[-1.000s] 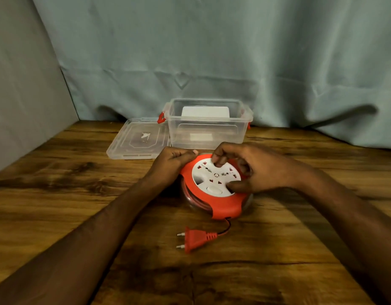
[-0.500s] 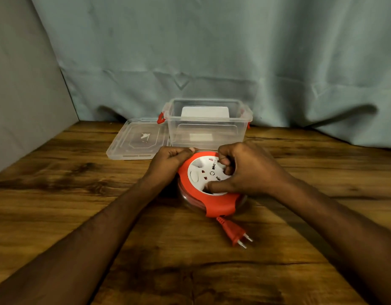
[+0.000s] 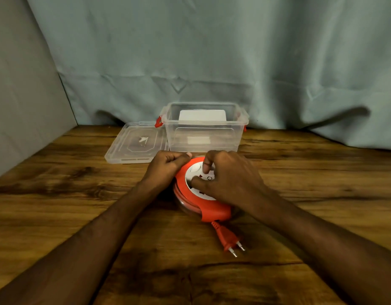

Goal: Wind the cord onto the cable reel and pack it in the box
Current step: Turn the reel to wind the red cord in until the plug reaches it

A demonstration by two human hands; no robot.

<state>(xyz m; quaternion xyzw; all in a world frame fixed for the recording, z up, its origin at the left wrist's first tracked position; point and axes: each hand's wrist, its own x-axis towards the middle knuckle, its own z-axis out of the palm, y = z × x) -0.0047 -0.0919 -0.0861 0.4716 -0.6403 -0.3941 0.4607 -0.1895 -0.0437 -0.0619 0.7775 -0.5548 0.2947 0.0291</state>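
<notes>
From the head camera, the reel [image 3: 200,194] lay flat on the table [image 3: 58,194], just in front of the box [image 3: 204,137]. It was round, with a red casing, a white socket face and a clear lower rim showing red cord inside. The left hand [image 3: 166,166] gripped its left edge with curled fingers. The right hand [image 3: 229,179] lay on the white face, thumb and fingers curled against it. The red plug [image 3: 228,237] lay just beside the reel's near edge, pins pointing toward the viewer. The box stood open, its lid [image 3: 135,143] flat beside it.

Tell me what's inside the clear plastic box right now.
Through the clear box walls only a white label-like rectangle at the back and a smaller pale patch low down show. The cable reel sits outside, in front. Both hands hide the box's front bottom edge.
</notes>
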